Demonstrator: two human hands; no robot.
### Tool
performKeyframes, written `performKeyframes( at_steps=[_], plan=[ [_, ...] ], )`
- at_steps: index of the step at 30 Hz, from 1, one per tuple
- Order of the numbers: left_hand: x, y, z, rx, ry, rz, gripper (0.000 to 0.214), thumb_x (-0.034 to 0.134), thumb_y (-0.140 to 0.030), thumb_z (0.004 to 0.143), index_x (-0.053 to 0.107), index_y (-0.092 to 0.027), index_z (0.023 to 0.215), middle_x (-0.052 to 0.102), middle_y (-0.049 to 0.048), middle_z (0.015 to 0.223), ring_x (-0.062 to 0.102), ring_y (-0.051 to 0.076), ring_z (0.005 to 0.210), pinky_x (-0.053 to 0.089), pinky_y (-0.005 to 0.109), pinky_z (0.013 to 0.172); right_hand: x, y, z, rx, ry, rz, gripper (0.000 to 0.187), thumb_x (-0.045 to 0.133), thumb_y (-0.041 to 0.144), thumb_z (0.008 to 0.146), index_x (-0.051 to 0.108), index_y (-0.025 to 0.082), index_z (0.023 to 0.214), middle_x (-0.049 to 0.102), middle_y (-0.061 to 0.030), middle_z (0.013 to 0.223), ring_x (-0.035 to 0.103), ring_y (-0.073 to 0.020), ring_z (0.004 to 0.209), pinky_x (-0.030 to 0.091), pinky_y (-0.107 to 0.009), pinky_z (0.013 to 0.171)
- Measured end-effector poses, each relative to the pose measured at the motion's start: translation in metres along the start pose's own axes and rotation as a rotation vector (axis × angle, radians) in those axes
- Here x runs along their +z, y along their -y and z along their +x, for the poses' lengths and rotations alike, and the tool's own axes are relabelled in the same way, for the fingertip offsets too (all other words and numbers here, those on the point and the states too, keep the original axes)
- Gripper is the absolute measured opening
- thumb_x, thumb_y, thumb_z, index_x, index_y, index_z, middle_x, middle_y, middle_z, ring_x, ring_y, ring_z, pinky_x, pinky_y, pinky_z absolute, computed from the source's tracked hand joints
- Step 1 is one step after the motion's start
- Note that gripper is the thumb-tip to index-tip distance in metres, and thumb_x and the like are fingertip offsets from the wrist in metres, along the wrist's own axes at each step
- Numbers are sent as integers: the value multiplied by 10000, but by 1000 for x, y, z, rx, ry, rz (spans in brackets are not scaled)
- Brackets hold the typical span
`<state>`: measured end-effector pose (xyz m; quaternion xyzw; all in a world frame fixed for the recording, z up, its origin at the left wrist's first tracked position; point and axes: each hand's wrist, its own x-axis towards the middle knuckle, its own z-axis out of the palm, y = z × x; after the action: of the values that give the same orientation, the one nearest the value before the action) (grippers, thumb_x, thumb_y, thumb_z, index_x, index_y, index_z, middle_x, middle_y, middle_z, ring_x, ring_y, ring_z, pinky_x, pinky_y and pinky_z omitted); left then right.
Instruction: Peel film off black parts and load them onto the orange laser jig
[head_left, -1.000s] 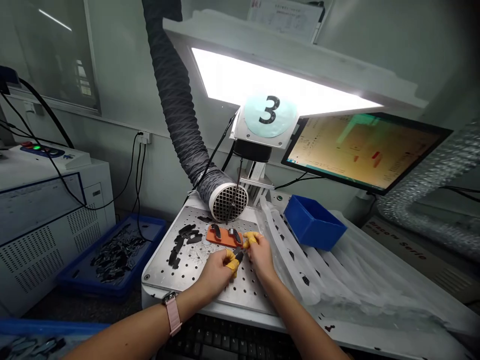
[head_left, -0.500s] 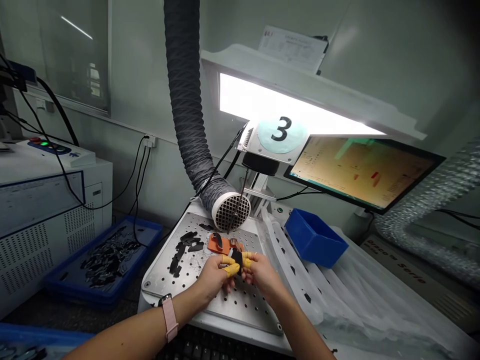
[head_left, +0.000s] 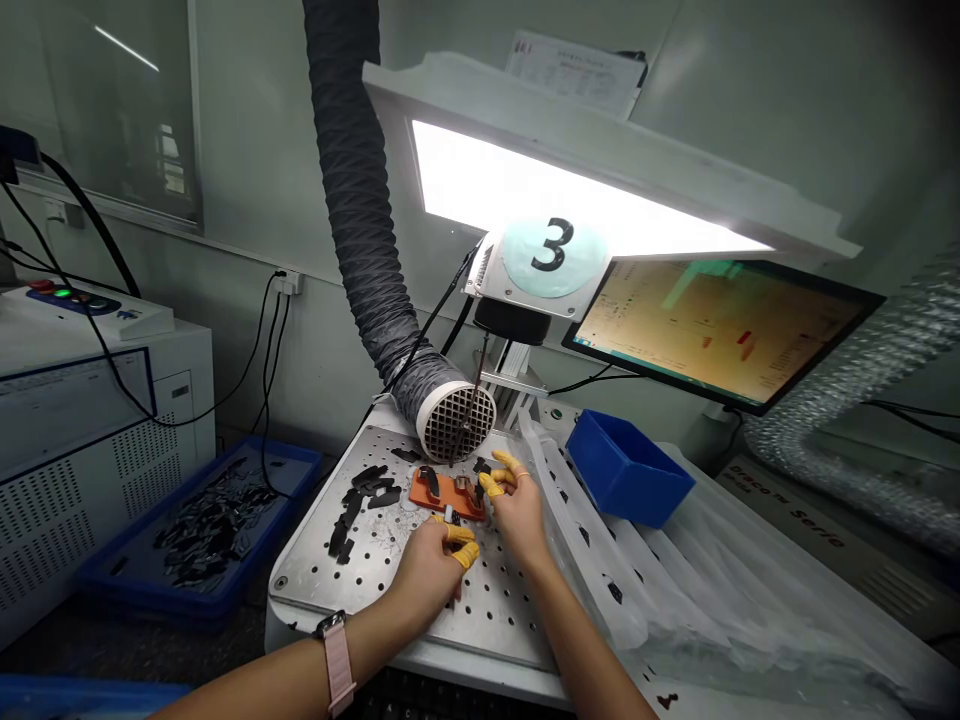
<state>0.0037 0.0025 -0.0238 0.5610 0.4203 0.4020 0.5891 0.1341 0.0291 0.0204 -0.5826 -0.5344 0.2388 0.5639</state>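
Note:
My left hand (head_left: 429,562), with yellow finger covers, is closed low over the perforated metal plate (head_left: 375,585). A small white and dark piece (head_left: 451,515) shows at its fingertips; what exactly it is I cannot make out. Just above lies an orange fixture block (head_left: 424,494) carrying dark curved parts (head_left: 429,481). My right hand (head_left: 517,500), also with yellow finger covers, reaches to the block's right side with thumb and finger apart. Near those fingertips is a small black piece (head_left: 481,465). Several flat black pieces (head_left: 367,480) lie scattered left of the block.
A ribbed exhaust hose (head_left: 456,422) opens behind the block, beneath a machine head (head_left: 514,322) marked 3. A blue bin (head_left: 626,475) stands right, on translucent sheeting (head_left: 720,570). A blue tray (head_left: 217,590) of dark pieces sits left. A monitor (head_left: 720,330) hangs behind.
My hands have parted. The right one moved up, away from the black piece both had been handling; the left dropped slightly lower. The view has shifted a little.

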Motion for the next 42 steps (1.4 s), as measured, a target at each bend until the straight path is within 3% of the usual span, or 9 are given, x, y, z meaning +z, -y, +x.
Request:
performKeyframes(
  at_steps=[4, 8, 14, 20, 25, 31, 35, 42],
  plan=[
    [-1, 2, -2, 11, 29, 44, 199, 558, -290, 679, 650, -120, 727, 597, 15, 668, 435, 68, 352, 317, 213, 347, 3, -22, 11, 18, 104, 40, 319, 603, 298, 670, 625, 129, 940, 661, -66, 779, 602, -190, 696, 491, -297, 643],
    [-1, 3, -2, 8, 42, 34, 178, 561, -269, 669, 659, -138, 739, 553, -18, 602, 423, 66, 361, 310, 202, 356, 1, -30, 11, 21, 152, 1, 320, 601, 286, 687, 643, 159, 978, 675, -50, 834, 584, -173, 683, 483, -287, 650],
    [0, -4, -3, -19, 71, 70, 165, 518, -263, 688, 630, -144, 663, 448, -50, 487, 378, 77, 336, 263, 210, 338, -1, -34, 10, 31, 168, -93, 341, 572, 258, 709, 666, 172, 1026, 678, -54, 912, 571, -179, 706, 482, -308, 697],
    [-4, -14, -7, -33, 61, 80, 135, 518, -232, 679, 604, -147, 619, 458, -46, 522, 401, 69, 360, 285, 201, 357, 0, -39, 9, 10, 203, -170, 344, 510, 234, 754, 662, 179, 1057, 649, -65, 1026, 596, -193, 849, 475, -320, 808],
    [-5, -15, -6, -112, 87, -44, 134, 523, -249, 663, 598, -141, 636, 420, -67, 414, 363, 67, 312, 246, 196, 341, -1, -37, 7, -45, 203, -310, 361, 480, 233, 791, 670, 226, 1098, 596, -49, 955, 557, -196, 855, 441, -340, 841],
    [-6, -12, -7, -88, 74, -59, 190, 596, -321, 643, 607, -133, 623, 439, -66, 416, 367, 57, 310, 242, 192, 340, 1, -24, 0, -87, 181, -462, 370, 508, 146, 765, 714, 317, 1021, 552, -42, 884, 522, -203, 831, 405, -320, 798],
    [-5, -6, -6, -73, 72, -81, 251, 616, -359, 647, 639, -117, 712, 496, -49, 478, 384, 55, 317, 249, 196, 339, 1, -28, -3, -81, 117, -375, 336, 513, 176, 779, 714, 310, 1012, 567, -42, 896, 534, -209, 841, 417, -323, 794],
    [-3, -5, -4, -103, 63, -82, 331, 644, -411, 616, 647, -107, 744, 536, -34, 536, 377, 44, 313, 244, 201, 336, -4, -43, 4, -46, 66, -109, 350, 455, 263, 834, 646, 173, 1114, 631, -80, 1034, 574, -207, 975, 445, -330, 899]
  ],
)
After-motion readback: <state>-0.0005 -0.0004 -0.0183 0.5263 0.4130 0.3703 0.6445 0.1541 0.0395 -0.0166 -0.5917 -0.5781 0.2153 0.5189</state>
